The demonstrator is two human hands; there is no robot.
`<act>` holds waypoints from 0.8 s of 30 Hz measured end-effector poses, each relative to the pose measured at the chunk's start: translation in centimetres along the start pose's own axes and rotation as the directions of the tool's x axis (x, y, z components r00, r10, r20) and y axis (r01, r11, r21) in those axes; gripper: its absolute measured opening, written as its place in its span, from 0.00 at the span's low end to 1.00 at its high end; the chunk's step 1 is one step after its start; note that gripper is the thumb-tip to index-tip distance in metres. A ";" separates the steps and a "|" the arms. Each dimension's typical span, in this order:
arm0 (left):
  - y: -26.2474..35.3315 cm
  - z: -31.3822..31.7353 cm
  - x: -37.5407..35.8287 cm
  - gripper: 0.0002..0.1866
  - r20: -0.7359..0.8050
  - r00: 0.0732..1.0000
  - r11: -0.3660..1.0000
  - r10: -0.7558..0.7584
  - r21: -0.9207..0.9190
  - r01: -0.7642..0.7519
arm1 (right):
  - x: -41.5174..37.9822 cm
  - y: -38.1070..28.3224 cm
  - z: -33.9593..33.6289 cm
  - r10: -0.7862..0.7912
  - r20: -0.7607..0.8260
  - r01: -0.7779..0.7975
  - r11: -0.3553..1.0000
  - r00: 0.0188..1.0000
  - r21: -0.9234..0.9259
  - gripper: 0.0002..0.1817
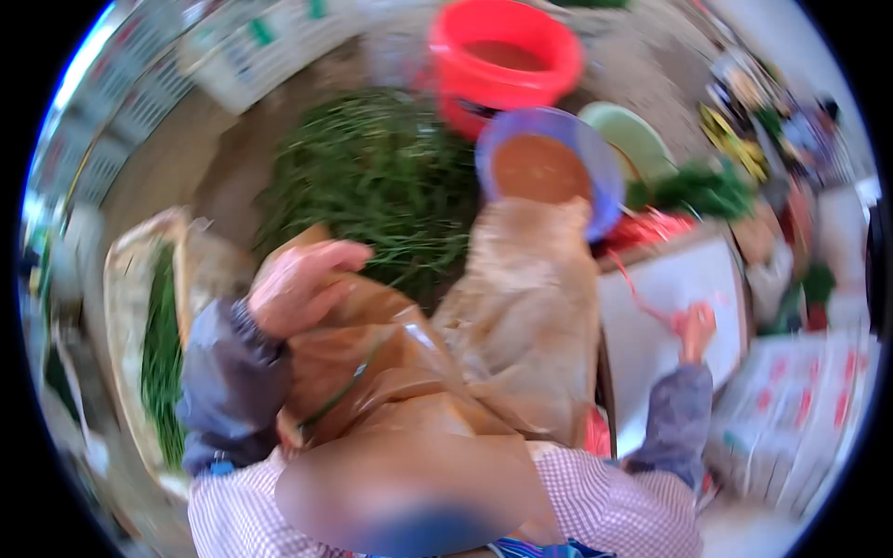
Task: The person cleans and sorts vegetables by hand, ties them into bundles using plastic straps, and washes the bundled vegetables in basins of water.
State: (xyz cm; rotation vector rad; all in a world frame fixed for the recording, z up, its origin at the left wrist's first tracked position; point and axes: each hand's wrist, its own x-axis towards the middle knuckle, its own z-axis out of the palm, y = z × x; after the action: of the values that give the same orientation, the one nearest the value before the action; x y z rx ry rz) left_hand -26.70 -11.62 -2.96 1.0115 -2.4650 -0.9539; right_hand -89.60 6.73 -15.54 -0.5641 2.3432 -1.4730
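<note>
My left hand (302,284) is over the brown waterproof apron (363,344) on my lap, its fingers stretched out and nothing seen in them. A single green stalk (349,381) lies across the apron below it. My right hand (695,330) is closed on a thin red plastic strip (637,293), above a white board or box top (642,353). The strip runs back to a bunch of red plastic (651,229) at the box's far edge. In front of my knees a large heap of long green leafy stalks (372,177) lies on the floor.
A red bucket (507,88), a purple basin (600,172) of brown water and a pale green basin (623,130) stand ahead. At left is a long basket (121,307) with green stalks (160,372). White crates (251,65) line the back left; a printed sack (791,409) lies right.
</note>
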 end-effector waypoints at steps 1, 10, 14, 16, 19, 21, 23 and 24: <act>-0.5 -0.4 -1.3 0.19 -0.047 0.999 1.000 -0.024 -0.008 0.024 | 5.6 7.9 -3.8 -0.142 0.251 0.171 0.981 0.957 -0.097 0.13; -3.7 -6.4 -18.9 0.09 -0.579 0.783 0.973 -0.227 -0.099 0.208 | -0.2 -12.9 7.4 -0.090 0.600 0.598 -0.048 0.795 -0.800 0.21; -7.3 -10.1 -31.5 0.07 -0.833 0.371 0.888 -0.411 -0.273 0.370 | -11.4 -23.4 22.4 -0.222 0.891 0.887 0.342 0.397 -0.310 0.14; -9.5 -11.6 -39.1 0.10 -0.836 0.204 0.836 -0.510 -0.424 0.348 | -16.7 -26.0 29.4 -0.416 0.908 0.960 0.270 0.052 0.068 0.14; -10.8 -12.4 -47.9 0.10 -0.823 0.061 0.782 -0.564 -0.510 0.359 | -29.3 -30.9 37.8 -0.322 0.934 0.850 0.438 -0.155 0.293 0.13; -12.3 -11.7 -50.2 0.10 -0.804 0.031 0.731 -0.594 -0.523 0.439 | -35.7 -31.8 42.6 -0.299 0.895 0.812 0.394 -0.330 0.431 0.13; -14.7 -10.7 -50.5 0.11 -0.803 0.021 0.651 -0.596 -0.468 0.597 | -42.4 -32.2 46.5 -0.295 0.804 0.722 0.356 -0.516 0.593 0.13; -16.2 -10.2 -49.8 0.12 -0.779 0.071 0.613 -0.624 -0.430 0.663 | -44.9 -31.9 48.2 -0.327 0.728 0.662 0.303 -0.603 0.685 0.14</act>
State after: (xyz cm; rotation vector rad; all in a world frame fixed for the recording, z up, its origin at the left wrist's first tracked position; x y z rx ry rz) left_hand 21.62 10.48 -8.13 2.0485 -1.0074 -0.2813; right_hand -23.04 -21.65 -4.40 -2.4582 0.5084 -0.2028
